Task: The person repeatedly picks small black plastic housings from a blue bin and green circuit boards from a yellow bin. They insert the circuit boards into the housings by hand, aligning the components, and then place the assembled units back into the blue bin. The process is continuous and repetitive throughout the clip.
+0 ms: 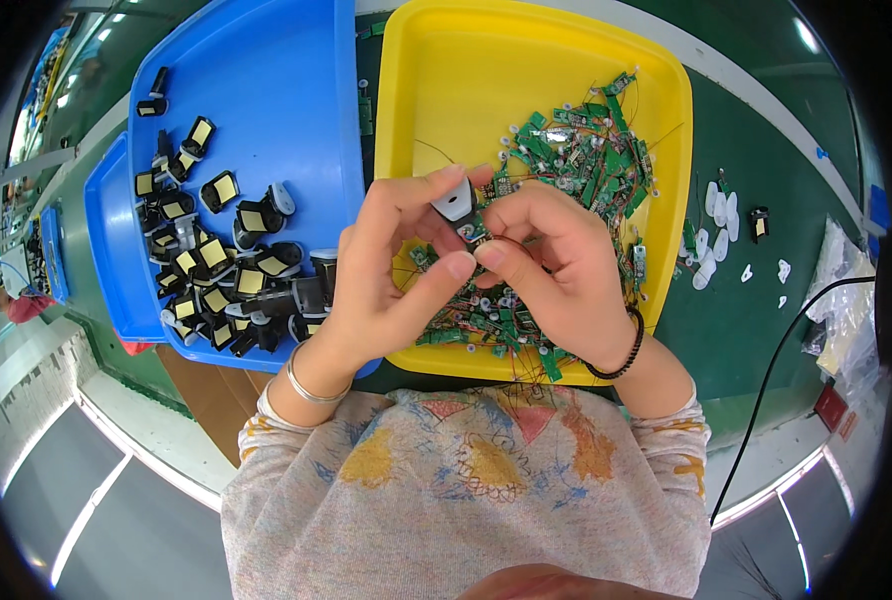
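Over the yellow tray (436,60), my left hand (391,250) grips a small black housing with a light grey cap (455,201) between thumb and fingers. My right hand (556,265) meets it from the other side, thumb and forefinger pinched at a small part with thin wires, mostly hidden by the fingers. Beneath and beyond my hands, green circuit boards with thin wires and white discs (606,160) lie heaped in the tray. On the left, the blue tray (296,90) holds several black housings with cream-coloured pads (206,255).
White oval pieces (721,215) lie on the green table right of the yellow tray, with a black part (759,224) beside them. Clear plastic bags (846,300) sit at the far right. A black cable (766,390) curves down near my right arm. Cardboard (201,395) shows below the blue tray.
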A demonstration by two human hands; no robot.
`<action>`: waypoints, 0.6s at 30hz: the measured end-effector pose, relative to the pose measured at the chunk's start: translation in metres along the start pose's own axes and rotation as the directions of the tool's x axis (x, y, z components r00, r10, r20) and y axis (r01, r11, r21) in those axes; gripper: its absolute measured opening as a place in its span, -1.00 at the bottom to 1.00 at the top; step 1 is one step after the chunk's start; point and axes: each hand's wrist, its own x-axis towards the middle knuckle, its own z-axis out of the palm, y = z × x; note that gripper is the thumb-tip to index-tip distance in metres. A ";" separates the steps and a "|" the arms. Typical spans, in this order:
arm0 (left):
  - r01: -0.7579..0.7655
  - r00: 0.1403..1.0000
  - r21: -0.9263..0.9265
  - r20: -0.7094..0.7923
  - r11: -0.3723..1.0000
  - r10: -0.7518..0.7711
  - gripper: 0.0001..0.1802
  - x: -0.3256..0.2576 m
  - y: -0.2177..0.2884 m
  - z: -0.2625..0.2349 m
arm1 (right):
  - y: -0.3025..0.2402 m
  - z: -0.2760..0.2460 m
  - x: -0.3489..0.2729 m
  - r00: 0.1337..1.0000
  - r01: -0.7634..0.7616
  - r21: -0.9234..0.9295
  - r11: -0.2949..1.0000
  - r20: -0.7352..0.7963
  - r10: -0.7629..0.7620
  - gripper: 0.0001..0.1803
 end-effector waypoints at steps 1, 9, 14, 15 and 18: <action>-0.018 1.000 0.000 -0.007 1.000 0.018 -0.58 0.001 -0.001 0.001 | 0.001 0.000 0.000 0.998 0.060 -0.115 0.992 -0.013 -0.062 -0.89; -0.054 0.998 0.038 -0.043 0.998 0.056 -0.59 0.000 0.002 0.002 | 0.001 0.004 -0.002 0.964 0.237 -0.408 0.882 -0.013 -0.265 -0.86; -0.025 0.998 0.019 -0.052 1.000 0.026 -0.60 0.000 0.004 0.000 | 0.001 0.004 -0.001 0.967 0.237 -0.375 0.896 0.000 -0.255 -0.86; -0.003 0.999 0.050 -0.047 0.999 0.005 -0.61 -0.001 0.006 -0.002 | 0.001 0.004 -0.001 0.975 0.209 -0.321 0.924 -0.009 -0.224 -0.86; 0.035 0.999 0.148 -0.031 0.988 -0.030 -0.60 -0.002 0.013 -0.007 | 0.000 0.005 0.000 0.989 0.137 -0.214 0.967 -0.021 -0.145 -0.88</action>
